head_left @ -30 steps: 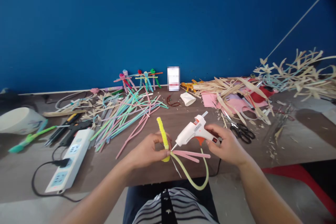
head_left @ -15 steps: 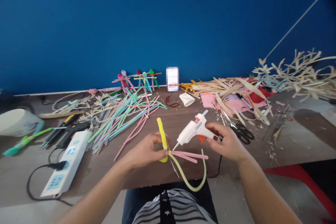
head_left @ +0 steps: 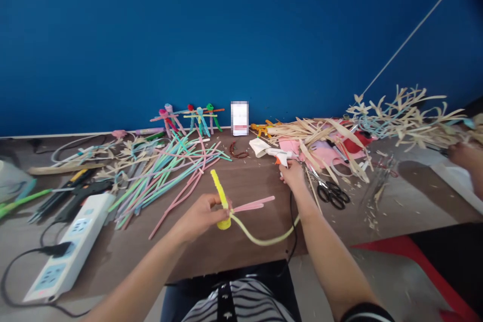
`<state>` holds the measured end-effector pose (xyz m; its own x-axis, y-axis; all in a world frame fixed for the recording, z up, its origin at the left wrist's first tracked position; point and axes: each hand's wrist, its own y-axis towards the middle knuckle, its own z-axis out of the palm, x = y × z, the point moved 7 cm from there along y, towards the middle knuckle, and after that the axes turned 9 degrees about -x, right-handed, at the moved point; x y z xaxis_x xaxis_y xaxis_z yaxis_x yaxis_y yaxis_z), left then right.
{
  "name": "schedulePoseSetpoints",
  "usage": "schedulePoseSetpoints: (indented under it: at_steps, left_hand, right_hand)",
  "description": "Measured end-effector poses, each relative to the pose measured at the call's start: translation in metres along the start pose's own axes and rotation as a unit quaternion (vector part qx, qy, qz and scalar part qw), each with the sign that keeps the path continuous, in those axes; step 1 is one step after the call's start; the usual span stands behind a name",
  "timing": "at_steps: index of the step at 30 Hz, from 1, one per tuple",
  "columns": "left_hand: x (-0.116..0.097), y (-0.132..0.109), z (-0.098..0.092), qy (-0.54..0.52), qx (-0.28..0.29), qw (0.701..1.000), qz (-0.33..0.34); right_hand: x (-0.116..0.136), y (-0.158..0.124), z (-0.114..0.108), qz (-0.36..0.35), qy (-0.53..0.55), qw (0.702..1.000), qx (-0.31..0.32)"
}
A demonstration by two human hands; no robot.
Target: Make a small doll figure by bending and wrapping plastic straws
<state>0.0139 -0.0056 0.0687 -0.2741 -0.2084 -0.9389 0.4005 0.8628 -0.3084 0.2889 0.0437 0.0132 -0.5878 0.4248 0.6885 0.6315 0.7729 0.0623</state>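
Observation:
My left hand (head_left: pixel 207 214) is closed on a fuzzy yellow pipe cleaner piece (head_left: pixel 219 186), a thick twisted stick standing slightly tilted. Two pink pipe cleaner ends (head_left: pixel 254 205) and a long pale yellow pipe cleaner (head_left: pixel 260 241) stick out to the right from it. Farther back, my right hand (head_left: pixel 292 175) grips the handle of a white glue gun (head_left: pixel 279 152) with an orange trigger. The gun points left, its front against or just over a crumpled white piece (head_left: pixel 258 148); I cannot tell whether they touch.
Loose pastel pipe cleaners (head_left: pixel 166 176) and a white power strip (head_left: pixel 71 246) lie left. Pipe-cleaner figures (head_left: pixel 199 118) lean on the blue wall beside a phone (head_left: pixel 239 118). Black scissors (head_left: pixel 334 193) and dried husk strips (head_left: pixel 309 131) lie right. Another person's hand (head_left: pixel 468 158) shows far right.
My right hand has carried the glue gun away from the yellow piece, back toward the crumpled white piece. My left hand keeps its hold. The view has shifted, and another person's hand now shows.

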Motion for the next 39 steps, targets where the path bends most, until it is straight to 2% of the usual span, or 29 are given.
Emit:
schedulePoseSetpoints:
  at_steps: [2,5,6,7,8,9,10,11,13,16,20,22,25,28,33,39]
  left_hand:
    - [0.001,0.000,-0.002,-0.005,-0.015,1.000,-0.008]
    - [0.002,0.001,-0.004,-0.022,-0.031,0.999,-0.017]
    - [0.003,0.002,-0.004,-0.030,-0.032,0.999,-0.020]
    - [0.005,0.003,-0.004,-0.036,-0.032,0.999,-0.023]
    - [0.007,0.004,-0.004,-0.041,-0.034,0.998,-0.027]
    - [0.009,0.006,-0.004,-0.045,-0.037,0.998,-0.030]
    - [0.012,0.008,-0.004,-0.049,-0.042,0.997,-0.031]
    - [0.014,0.010,-0.004,-0.052,-0.047,0.997,-0.032]
    - [0.018,0.013,-0.003,-0.055,-0.051,0.997,-0.027]
    - [0.018,0.016,0.000,-0.042,-0.040,0.998,-0.004]
    - [0.011,0.013,-0.001,0.005,-0.033,0.998,0.044]
    - [0.006,0.010,-0.002,0.029,-0.036,0.997,0.063]
    - [0.000,0.005,-0.001,0.048,-0.032,0.996,0.075]
    - [-0.005,0.001,0.001,0.057,-0.024,0.994,0.085]
    - [-0.011,-0.003,0.005,0.075,-0.008,0.993,0.096]
    - [-0.010,-0.006,0.005,0.105,-0.013,0.989,0.104]
  right_hand:
    - [0.011,-0.002,-0.006,-0.019,-0.026,0.999,-0.011]
    - [0.028,-0.016,-0.027,-0.073,-0.055,0.995,-0.050]
    - [0.038,-0.025,-0.035,-0.125,-0.060,0.988,-0.070]
    - [0.046,-0.037,-0.039,-0.177,-0.047,0.982,-0.053]
    - [0.053,-0.050,-0.036,-0.215,-0.016,0.977,0.004]
    - [0.057,-0.066,-0.030,-0.235,0.026,0.967,0.090]
    - [0.059,-0.084,-0.021,-0.241,0.062,0.951,0.184]
    - [0.062,-0.101,-0.015,-0.243,0.096,0.933,0.248]
    - [0.069,-0.131,-0.006,-0.255,0.158,0.903,0.309]
    - [0.075,-0.154,0.009,-0.215,0.243,0.889,0.325]
    - [0.078,-0.161,0.025,-0.128,0.315,0.886,0.316]
    - [0.079,-0.160,0.025,-0.100,0.322,0.889,0.309]
    - [0.084,-0.160,0.021,-0.100,0.317,0.888,0.319]
    - [0.085,-0.162,0.019,-0.089,0.326,0.874,0.349]
    - [0.075,-0.166,0.031,0.002,0.359,0.850,0.385]
    - [0.074,-0.173,0.039,0.084,0.404,0.799,0.436]
